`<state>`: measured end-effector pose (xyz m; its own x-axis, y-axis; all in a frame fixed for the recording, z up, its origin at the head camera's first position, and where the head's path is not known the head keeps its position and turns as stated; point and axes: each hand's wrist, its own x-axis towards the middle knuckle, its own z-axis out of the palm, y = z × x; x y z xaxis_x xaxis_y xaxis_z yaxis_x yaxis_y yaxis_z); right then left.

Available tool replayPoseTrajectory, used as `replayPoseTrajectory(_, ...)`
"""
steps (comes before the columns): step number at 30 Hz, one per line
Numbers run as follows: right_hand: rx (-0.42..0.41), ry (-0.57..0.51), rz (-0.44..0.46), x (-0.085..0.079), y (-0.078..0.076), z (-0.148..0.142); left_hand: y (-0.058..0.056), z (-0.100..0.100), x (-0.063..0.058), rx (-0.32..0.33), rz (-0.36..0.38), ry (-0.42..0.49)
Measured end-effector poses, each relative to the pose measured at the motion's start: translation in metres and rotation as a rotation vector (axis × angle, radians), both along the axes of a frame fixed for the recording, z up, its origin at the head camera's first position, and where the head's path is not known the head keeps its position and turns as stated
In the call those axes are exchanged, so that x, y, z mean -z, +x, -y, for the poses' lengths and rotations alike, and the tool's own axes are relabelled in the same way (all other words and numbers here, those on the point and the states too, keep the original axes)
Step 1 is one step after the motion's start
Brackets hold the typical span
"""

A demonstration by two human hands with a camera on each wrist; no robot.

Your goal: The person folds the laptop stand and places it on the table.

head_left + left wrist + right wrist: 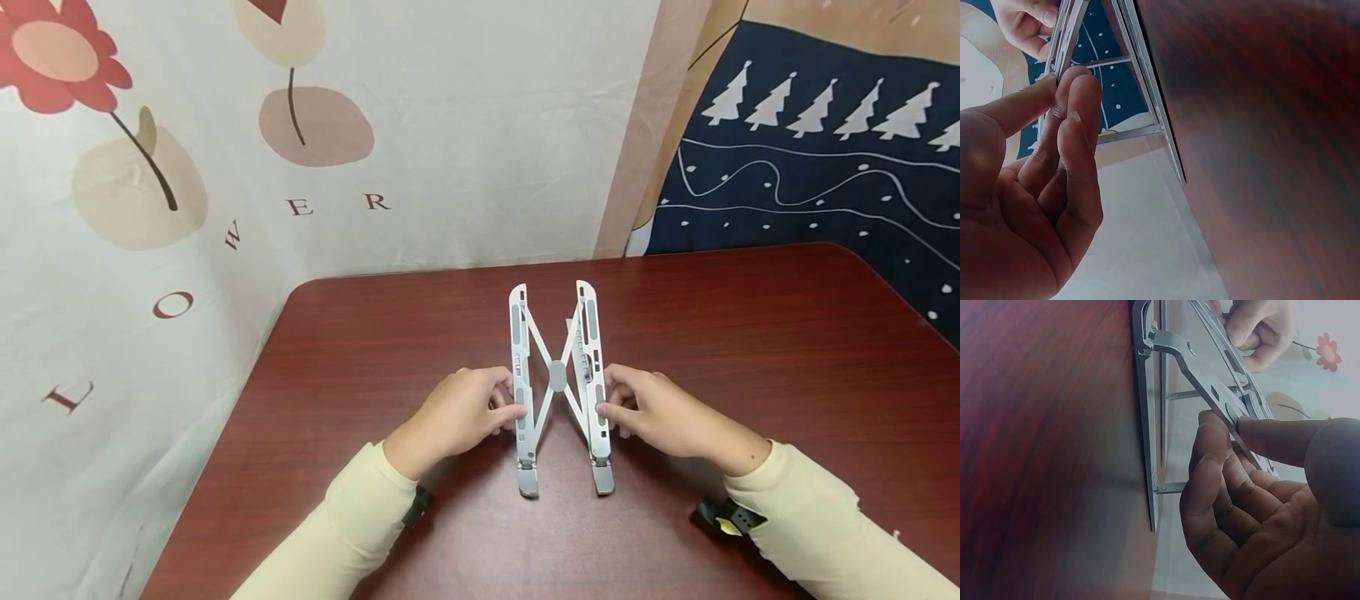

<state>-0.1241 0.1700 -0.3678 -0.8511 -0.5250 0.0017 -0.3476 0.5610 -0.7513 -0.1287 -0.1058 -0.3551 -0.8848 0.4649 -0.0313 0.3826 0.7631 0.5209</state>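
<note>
A silver folding laptop stand point(557, 377) stands on the table, its two long side rails spread apart and joined by an X-shaped brace. My left hand point(474, 410) pinches the left rail between thumb and fingers, a little below its middle. On the opposite side, my right hand point(643, 408) pinches the right rail point(592, 367) at about the same height. The right wrist view shows the upper rail point(1210, 394) sloping above a base bar point(1147, 425) that lies along the tabletop. Small hooked lips point toward me at the rails' near ends.
The dark red wooden table point(360, 358) reaches back to a pale cloth backdrop point(465, 125) printed with flowers and letters. A navy cloth point(810, 183) with white trees hangs at the right. Dark straps with small devices point(727, 518) are on the wrists.
</note>
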Motion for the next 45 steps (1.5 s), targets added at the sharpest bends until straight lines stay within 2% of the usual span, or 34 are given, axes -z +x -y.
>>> replayPoseTrajectory(21, -0.002, -0.003, 0.003, 0.0044, 0.0012, 0.0027, 0.0023, -0.0031, 0.0, -0.002, 0.001, -0.011)
replayPoseTrajectory(45, -0.023, -0.014, 0.001, 0.004, 0.004, 0.0055, 0.0064, -0.0067, -0.0002, 0.012, -0.032, -0.011)
